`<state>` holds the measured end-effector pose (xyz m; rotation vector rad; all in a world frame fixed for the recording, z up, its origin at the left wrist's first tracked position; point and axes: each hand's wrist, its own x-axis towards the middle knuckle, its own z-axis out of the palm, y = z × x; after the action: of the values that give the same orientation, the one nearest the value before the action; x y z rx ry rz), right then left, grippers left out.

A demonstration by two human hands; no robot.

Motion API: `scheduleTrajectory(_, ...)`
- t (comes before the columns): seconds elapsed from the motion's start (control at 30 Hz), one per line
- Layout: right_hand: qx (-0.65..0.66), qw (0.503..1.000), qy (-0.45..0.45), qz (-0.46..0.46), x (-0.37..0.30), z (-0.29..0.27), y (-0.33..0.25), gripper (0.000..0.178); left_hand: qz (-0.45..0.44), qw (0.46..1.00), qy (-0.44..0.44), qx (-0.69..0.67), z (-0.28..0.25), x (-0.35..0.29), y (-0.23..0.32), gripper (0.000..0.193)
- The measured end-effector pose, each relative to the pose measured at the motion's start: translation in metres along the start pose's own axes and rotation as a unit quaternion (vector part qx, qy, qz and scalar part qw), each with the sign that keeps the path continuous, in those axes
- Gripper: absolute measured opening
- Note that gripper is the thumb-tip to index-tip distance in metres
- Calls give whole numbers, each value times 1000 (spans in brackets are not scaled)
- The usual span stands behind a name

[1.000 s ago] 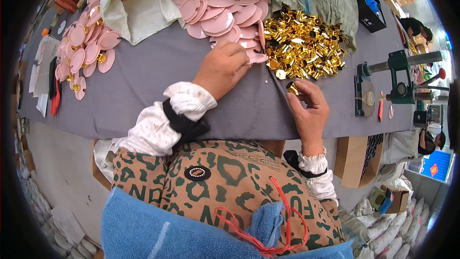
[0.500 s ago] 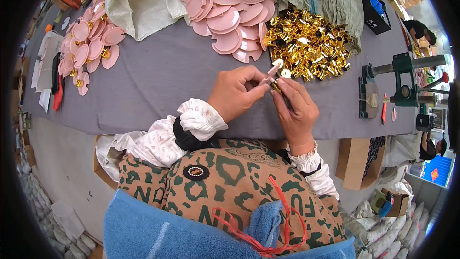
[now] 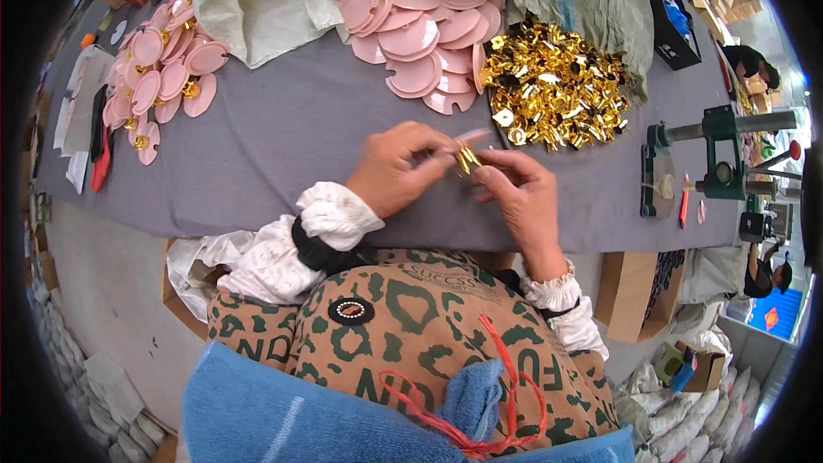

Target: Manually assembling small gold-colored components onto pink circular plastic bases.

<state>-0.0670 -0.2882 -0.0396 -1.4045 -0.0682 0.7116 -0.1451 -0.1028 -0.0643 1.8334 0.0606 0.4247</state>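
Grey table (image 3: 283,146): two hands — left hand (image 3: 396,170), right hand (image 3: 520,199) — pinch one gold clip (image 3: 467,157).

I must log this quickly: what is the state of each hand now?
Left hand: fingers closed on pink piece.
Right hand: fingers pinch gold clip.

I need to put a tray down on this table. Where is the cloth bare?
The grey cloth is bare between the left pile of pink discs and the left hand. A narrower strip lies between the right hand and the green press. The far edge, with the gold clips, is crowded.
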Motion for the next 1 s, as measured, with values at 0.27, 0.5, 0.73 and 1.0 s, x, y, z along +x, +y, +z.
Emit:
scheduleTrajectory(0.27, -603, 694, 63, -387, 34, -42, -6, 22, -27, 863, 358, 354, -233, 36, 10, 27)
scheduleTrajectory(0.5, -514, 777, 142, -335, 33, -43, 4, 12, -17, 880, 305, 363, -171, 49, 5, 26)
scheduleTrajectory(0.73, -529, 733, 171, -393, 34, -58, 6, 15, 152, 915, 6, 374, -35, 59, -39, 28)
scheduleTrajectory(1.0, -250, 918, 117, -285, 18, -31, -12, 28, -185, 981, 32, 52, -21, 44, 23, 20)
